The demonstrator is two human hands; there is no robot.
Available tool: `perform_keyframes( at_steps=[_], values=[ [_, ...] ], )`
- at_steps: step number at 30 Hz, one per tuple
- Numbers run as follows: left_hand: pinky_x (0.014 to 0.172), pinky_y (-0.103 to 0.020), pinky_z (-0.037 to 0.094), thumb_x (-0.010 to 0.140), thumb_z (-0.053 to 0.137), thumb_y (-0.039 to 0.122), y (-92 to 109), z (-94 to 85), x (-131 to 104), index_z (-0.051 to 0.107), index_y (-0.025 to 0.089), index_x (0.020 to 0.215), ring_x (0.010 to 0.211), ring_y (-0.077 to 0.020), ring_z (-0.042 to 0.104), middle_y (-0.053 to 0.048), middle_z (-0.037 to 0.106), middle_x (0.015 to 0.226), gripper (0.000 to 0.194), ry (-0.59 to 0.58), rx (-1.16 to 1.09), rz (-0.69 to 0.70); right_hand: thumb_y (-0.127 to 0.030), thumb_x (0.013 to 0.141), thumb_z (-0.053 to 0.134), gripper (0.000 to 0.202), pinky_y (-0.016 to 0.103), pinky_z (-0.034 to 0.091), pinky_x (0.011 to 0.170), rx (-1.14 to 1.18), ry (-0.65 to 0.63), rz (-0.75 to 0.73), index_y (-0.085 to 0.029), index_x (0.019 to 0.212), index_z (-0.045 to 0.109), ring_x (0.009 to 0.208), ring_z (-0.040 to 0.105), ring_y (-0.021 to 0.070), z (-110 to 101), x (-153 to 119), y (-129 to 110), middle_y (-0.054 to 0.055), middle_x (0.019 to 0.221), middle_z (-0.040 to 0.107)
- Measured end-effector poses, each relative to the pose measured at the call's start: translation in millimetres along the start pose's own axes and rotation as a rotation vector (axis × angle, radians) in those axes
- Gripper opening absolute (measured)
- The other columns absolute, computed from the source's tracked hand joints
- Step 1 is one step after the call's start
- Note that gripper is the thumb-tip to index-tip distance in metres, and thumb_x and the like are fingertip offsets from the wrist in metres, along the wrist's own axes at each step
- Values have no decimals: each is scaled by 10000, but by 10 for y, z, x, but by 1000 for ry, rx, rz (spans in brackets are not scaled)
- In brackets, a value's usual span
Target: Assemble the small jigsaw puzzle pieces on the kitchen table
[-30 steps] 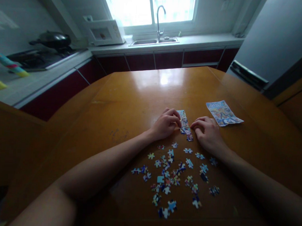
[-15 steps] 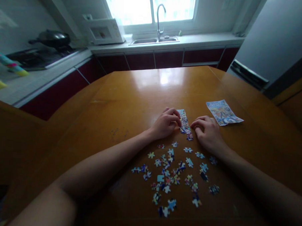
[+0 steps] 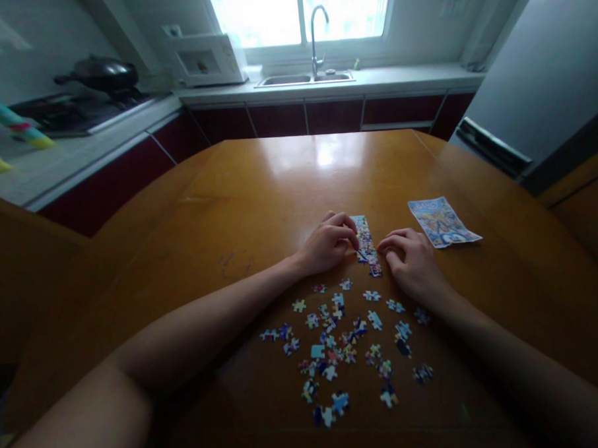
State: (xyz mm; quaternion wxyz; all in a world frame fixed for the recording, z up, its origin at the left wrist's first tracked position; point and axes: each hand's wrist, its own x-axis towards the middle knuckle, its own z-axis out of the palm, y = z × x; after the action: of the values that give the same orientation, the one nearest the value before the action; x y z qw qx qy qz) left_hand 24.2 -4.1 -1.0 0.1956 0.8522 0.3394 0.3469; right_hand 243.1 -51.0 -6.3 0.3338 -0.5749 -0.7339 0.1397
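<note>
A narrow strip of joined jigsaw pieces (image 3: 366,239) lies on the table between my two hands. My left hand (image 3: 329,244) curls its fingers and thumb onto the strip's left edge, partly covering it. Close by the strip's right edge rests my right hand (image 3: 412,260), fingers bent and thumb a little apart, with nothing visible in it. Whether its fingertips touch the edge I cannot tell. Nearer to me, many loose jigsaw pieces (image 3: 318,351) are scattered between my forearms, some overlapping.
A creased picture sheet (image 3: 442,222) lies beyond my right hand on the wooden table (image 3: 280,190). Past the table's far edge stand a counter with a sink (image 3: 290,81), a microwave (image 3: 210,60) and a stove with a black pan (image 3: 105,73). A refrigerator (image 3: 548,76) is at the right.
</note>
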Motion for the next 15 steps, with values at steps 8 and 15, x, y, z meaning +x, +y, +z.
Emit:
perform_keyframes(
  at_steps=[8,15],
  values=[
    [952,-378,452,718,476,-75,5,0,3,731,226,738,1000,-193,521,-26,629,968,395,-5,20,-5,-155,849,589,144,480,448,902,66,-17,-211,-217,924,694,1043,550,285,-189,-226,-415,99,1064,623],
    [945,-374,460,739,489,-49,-8,16,7,735,225,730,988,-189,521,-32,630,958,369,2,18,-5,-106,885,577,146,389,459,865,178,-201,-413,-184,958,677,989,529,226,-267,-512,-763,86,1033,613]
  ],
)
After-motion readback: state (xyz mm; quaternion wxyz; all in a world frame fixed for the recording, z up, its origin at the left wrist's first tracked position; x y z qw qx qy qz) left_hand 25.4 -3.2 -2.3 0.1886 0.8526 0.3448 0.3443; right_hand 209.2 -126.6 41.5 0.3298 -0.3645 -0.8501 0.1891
